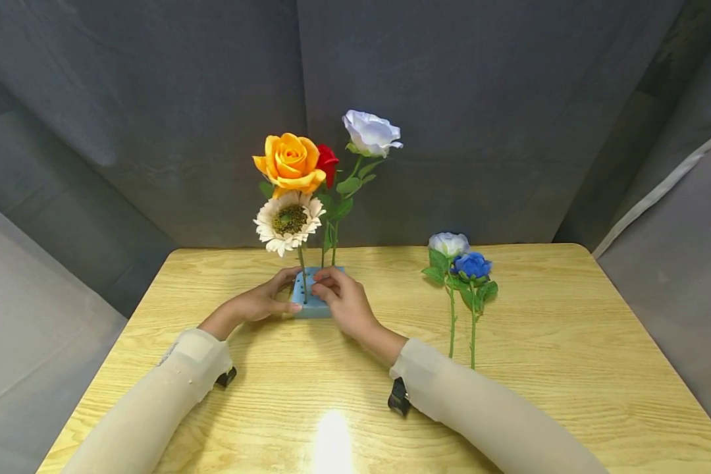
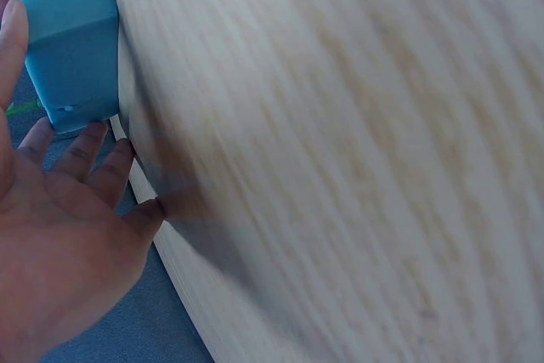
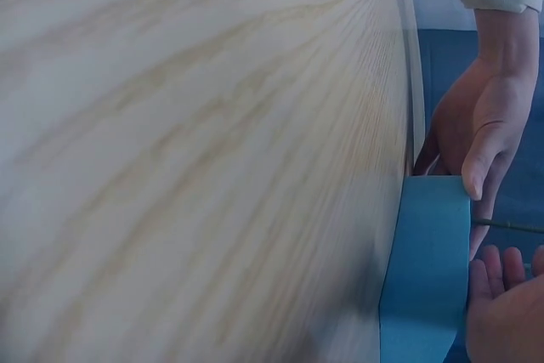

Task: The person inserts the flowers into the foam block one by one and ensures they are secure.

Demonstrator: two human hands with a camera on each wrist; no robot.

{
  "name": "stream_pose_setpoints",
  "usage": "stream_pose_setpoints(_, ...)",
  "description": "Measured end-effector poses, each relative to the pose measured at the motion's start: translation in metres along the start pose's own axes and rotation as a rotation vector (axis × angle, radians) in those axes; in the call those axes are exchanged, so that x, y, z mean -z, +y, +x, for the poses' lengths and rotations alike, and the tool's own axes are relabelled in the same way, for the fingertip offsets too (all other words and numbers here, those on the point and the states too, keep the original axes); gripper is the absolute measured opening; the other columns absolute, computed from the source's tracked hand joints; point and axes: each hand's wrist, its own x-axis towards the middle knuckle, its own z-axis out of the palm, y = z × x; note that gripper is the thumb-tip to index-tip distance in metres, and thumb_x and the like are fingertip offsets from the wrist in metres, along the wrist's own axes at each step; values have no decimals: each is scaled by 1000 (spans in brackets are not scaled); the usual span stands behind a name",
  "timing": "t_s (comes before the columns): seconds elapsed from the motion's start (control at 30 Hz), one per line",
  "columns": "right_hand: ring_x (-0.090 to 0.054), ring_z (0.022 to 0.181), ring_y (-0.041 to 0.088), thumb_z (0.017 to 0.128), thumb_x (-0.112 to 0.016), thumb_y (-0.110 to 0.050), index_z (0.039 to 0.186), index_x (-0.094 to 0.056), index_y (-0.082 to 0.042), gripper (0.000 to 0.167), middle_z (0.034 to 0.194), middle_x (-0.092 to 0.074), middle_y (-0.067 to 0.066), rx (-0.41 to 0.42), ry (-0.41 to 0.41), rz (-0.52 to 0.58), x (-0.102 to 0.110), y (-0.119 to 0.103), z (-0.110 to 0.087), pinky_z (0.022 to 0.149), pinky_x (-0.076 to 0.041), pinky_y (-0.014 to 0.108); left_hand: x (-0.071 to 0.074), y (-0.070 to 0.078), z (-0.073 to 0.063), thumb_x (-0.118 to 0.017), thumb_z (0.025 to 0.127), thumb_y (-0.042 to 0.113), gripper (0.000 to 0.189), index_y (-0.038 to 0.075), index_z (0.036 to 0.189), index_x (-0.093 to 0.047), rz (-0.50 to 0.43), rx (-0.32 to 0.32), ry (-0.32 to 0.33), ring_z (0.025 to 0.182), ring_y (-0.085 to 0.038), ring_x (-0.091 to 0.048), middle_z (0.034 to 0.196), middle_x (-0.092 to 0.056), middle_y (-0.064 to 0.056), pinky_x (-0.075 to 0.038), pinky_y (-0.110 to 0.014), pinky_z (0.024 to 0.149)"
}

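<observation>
A light blue block (image 1: 308,312) with small holes in its top stands at the table's back edge. My left hand (image 1: 259,300) holds its left side, thumb on the front corner and fingers on the side. Over the top, my right hand (image 1: 351,304) has loosely bent fingers with nothing visible between them. From the block rise a cream sunflower (image 1: 289,222), an orange rose (image 1: 290,163), a partly covered red flower (image 1: 328,164) and a pale white rose (image 1: 372,134). The right hand hides some of the lower stems and holes.
A white rose (image 1: 448,245) and a blue rose (image 1: 473,266) lie on the right of the wooden table (image 1: 545,368), stems toward the front. Grey curtains (image 1: 480,118) hang close behind the back edge and at both sides.
</observation>
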Motion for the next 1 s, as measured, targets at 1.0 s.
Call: stream_pose_setpoints(1.0,-70,104,28,102,-65,-9,121,-65,2,22,110,-71,14,-25,19,13,36,7,-18,90,-57,33,-2,3,-3,-68,102,19,90,16,167,-6,20,-4,10,157,-44,-6,170,-7,-22,-11,-68,122)
